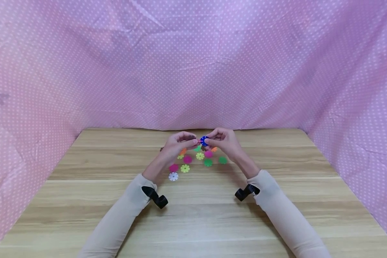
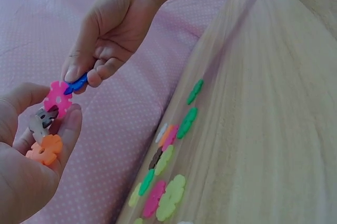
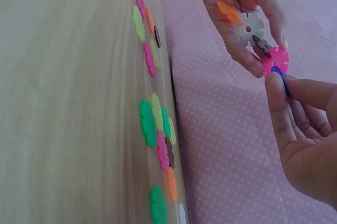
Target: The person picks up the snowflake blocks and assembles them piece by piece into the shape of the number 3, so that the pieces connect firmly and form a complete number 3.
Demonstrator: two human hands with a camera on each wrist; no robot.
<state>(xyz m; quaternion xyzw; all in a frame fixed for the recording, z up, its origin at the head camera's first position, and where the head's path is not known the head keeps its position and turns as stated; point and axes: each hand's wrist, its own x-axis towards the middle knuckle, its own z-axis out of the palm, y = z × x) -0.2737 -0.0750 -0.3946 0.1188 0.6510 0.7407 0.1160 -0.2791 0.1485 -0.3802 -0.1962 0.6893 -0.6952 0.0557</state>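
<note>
Blue and thin, a notched round plastic disc (image 1: 202, 140) is pinched between the thumb and fingers of the person's right hand (image 1: 226, 142). Its rim meets a hot-pink notched plastic disc (image 2: 58, 97), which lies just to its left, gripped between the thumb and fingertips of the left hand (image 1: 176, 146). The relation that matters most here seems to be how these two stand to each other: in the head view the blue face shows broadly while the pink disc is nearly edge-on, so their planes run crosswise. They overlap at the rim; how deeply the slots engage cannot be told.

From the pink disc a short chain runs back toward the left palm, its long axis slanting toward the right hand: a dark grey notched disc (image 3: 261, 46), a pale greyish-white notched disc (image 3: 250, 28) and, at the palm end, an orange notched disc (image 3: 228, 12). The left hand is nearer to all four of these; the right has only the blue.

Counted, five discs are held up, one of each colour. Below the hands, on the wood-grain tabletop (image 1: 193, 222), the right wrist view appears to show sixteen loose ones: four yellow-green discs (image 3: 138, 23), three green discs (image 3: 148, 123), three pink discs (image 3: 149, 59), two orange discs (image 3: 171, 184), two brown discs (image 3: 157, 37) and two white discs (image 3: 181, 214), some partly overlapped
</note>
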